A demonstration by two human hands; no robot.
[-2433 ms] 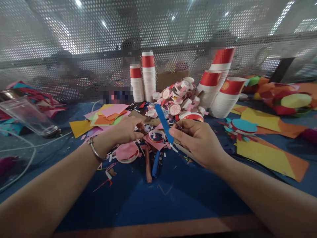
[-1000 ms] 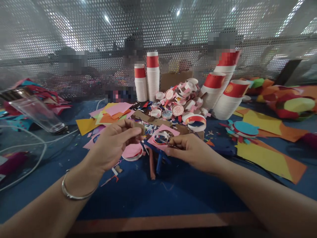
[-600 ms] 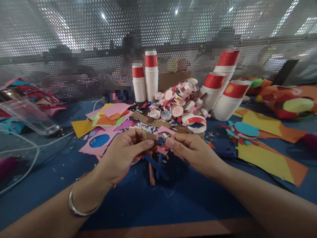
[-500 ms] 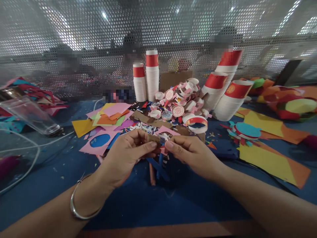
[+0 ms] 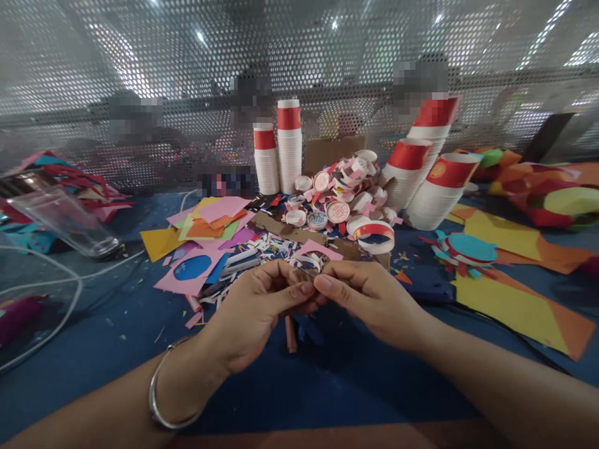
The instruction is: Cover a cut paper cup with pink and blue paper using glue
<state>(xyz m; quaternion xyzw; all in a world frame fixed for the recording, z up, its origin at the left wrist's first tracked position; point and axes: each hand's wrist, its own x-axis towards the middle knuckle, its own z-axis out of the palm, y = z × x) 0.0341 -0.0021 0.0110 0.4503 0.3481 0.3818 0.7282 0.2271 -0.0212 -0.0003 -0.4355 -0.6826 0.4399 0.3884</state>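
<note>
Left hand is pinching one small, flat brown cardboard piece over the blue bench; right hand is hovering beside it, fingers' grip we cannot tell. Behind, we are counting five red-and-white paper-cup stacks.

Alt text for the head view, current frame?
A person's left hand and right hand meet over a blue table, the left pinching a small, mostly hidden brown piece. Around them lie paper scraps and coloured sheets; beyond, stacks of red-and-white cups flank a pile of round paper pieces.
</note>
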